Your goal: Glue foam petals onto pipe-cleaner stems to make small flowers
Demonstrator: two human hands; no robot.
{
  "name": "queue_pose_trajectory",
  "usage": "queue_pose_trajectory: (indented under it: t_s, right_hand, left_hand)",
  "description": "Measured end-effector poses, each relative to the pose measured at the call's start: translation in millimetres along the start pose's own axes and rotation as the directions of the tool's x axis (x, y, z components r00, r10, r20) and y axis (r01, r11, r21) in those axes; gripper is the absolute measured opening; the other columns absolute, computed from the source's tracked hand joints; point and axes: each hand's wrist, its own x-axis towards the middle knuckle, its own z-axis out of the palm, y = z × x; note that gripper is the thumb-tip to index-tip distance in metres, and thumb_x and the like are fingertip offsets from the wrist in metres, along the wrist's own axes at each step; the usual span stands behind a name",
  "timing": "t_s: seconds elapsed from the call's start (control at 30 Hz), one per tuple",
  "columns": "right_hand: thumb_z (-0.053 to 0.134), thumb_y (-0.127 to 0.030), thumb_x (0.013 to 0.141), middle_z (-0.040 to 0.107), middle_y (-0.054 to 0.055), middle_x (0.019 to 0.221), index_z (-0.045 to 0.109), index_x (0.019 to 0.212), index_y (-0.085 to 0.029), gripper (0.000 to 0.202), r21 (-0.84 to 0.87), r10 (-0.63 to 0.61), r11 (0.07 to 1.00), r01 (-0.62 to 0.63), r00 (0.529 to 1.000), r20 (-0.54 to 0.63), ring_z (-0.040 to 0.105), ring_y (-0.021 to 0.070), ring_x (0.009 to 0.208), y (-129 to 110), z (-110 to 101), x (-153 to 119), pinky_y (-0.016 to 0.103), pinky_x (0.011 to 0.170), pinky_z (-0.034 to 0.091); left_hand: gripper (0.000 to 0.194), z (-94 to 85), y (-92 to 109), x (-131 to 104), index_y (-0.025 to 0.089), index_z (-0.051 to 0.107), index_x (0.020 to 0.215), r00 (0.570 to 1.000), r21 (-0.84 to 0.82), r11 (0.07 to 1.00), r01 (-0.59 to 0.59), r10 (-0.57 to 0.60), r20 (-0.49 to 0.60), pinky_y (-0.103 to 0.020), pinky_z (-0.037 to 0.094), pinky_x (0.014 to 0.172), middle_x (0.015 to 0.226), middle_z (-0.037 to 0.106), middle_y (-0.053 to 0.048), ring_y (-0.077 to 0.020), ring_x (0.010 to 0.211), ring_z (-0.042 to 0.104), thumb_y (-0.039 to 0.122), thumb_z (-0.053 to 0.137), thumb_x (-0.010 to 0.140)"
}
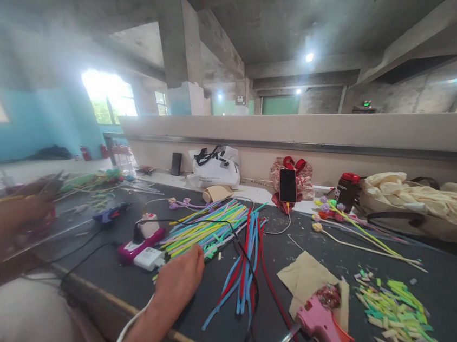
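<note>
My left hand (180,276) reaches in from the lower left, with its fingers curled closed at the near end of a bundle of yellow, green and purple pipe cleaners (205,226). Whatever its fingertips may hold is hidden. Small turquoise cut pieces (211,250) lie just beyond the fingertips. To the right of the hand, blue and red pipe cleaners (243,273) lie in a loose bunch, crossed by a black cable. A magenta power strip (142,251) with white plugs sits behind the wrist. My right hand is out of view.
A pink glue gun (320,322) rests on brown paper (304,272). Green cut pieces (398,305) are heaped at right. A propped phone (287,185), a bottle (348,190) and bags stand along the back. A co-worker's blurred hand (16,215) holds scissors at far left.
</note>
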Motion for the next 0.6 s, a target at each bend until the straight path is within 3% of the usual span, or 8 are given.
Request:
queue_pose_trajectory:
  t_s: [0.17, 0.27, 0.33, 0.37, 0.5, 0.6]
  right_hand:
    - [0.04, -0.015, 0.079, 0.061, -0.002, 0.054, 0.06, 0.08, -0.039, 0.031, -0.246, 0.029, 0.969, -0.003, 0.994, 0.103, 0.06, 0.018, 0.051, -13.0, -15.0, -1.8, 0.025, 0.042, 0.043]
    - [0.043, -0.02, 0.08, 0.06, -0.001, 0.055, 0.059, 0.075, -0.032, 0.02, -0.279, 0.024, 0.96, 0.016, 0.99, 0.138, 0.059, 0.0167, 0.052, -20.0, -22.6, 3.2, 0.024, 0.045, 0.044]
    - [0.048, -0.02, 0.078, 0.061, 0.001, 0.06, 0.058, 0.071, -0.026, 0.013, -0.337, 0.038, 0.941, 0.034, 0.978, 0.204, 0.059, 0.0162, 0.053, -21.9, -22.6, 18.9, 0.024, 0.048, 0.043]
    - [0.05, -0.019, 0.077, 0.063, 0.002, 0.067, 0.058, 0.072, -0.023, 0.011, -0.411, 0.074, 0.91, 0.057, 0.952, 0.297, 0.059, 0.0165, 0.057, -21.9, -20.5, 30.5, 0.024, 0.051, 0.043]
    - [0.05, -0.011, 0.074, 0.064, 0.008, 0.068, 0.061, 0.069, -0.017, 0.013, -0.455, 0.129, 0.889, 0.051, 0.925, 0.356, 0.06, 0.0174, 0.059, -16.5, -4.7, 83.5, 0.026, 0.053, 0.043]
    - [0.051, -0.014, 0.073, 0.064, 0.009, 0.08, 0.062, 0.08, -0.017, 0.014, -0.427, 0.095, 0.899, 0.096, 0.909, 0.406, 0.061, 0.0212, 0.069, -13.0, 5.6, 109.5, 0.028, 0.054, 0.045]
  left_hand:
    - [0.023, -9.9, -7.4, 5.3, 0.021, 0.049, 0.087, 0.999, -0.321, 0.947, 0.008, 0.006, 0.043, -0.024, 0.043, 0.054, 0.064, 0.065, 0.001, -0.0145, 0.055, 0.061, 0.029, 0.028, 0.081]
    - [0.026, -8.8, -11.4, 9.1, 0.02, 0.045, 0.092, 0.998, -0.463, 0.885, 0.046, -0.026, 0.049, -0.022, 0.041, 0.043, 0.059, 0.062, 0.003, -0.0135, 0.046, 0.057, 0.033, 0.026, 0.081]
    - [0.028, -7.3, -13.9, 11.3, 0.019, 0.045, 0.094, 0.998, -0.516, 0.855, 0.058, -0.046, 0.036, -0.022, 0.04, 0.04, 0.057, 0.059, 0.004, -0.0135, 0.043, 0.054, 0.035, 0.026, 0.081]
    - [0.028, -7.0, -14.7, 12.2, 0.019, 0.045, 0.094, 0.998, -0.535, 0.843, 0.055, -0.049, 0.026, -0.022, 0.039, 0.04, 0.057, 0.058, 0.004, -0.0133, 0.043, 0.053, 0.036, 0.027, 0.081]
    - [0.03, -8.2, -14.8, 14.4, 0.019, 0.05, 0.092, 0.999, -0.553, 0.833, 0.021, -0.031, -0.008, -0.024, 0.04, 0.045, 0.058, 0.058, 0.003, -0.0143, 0.047, 0.053, 0.041, 0.032, 0.08]
    - [0.03, -6.6, -13.4, 16.5, 0.021, 0.055, 0.093, 0.998, -0.455, 0.889, 0.051, -0.056, 0.003, -0.027, 0.041, 0.051, 0.059, 0.061, 0.001, -0.0178, 0.053, 0.057, 0.041, 0.039, 0.078]
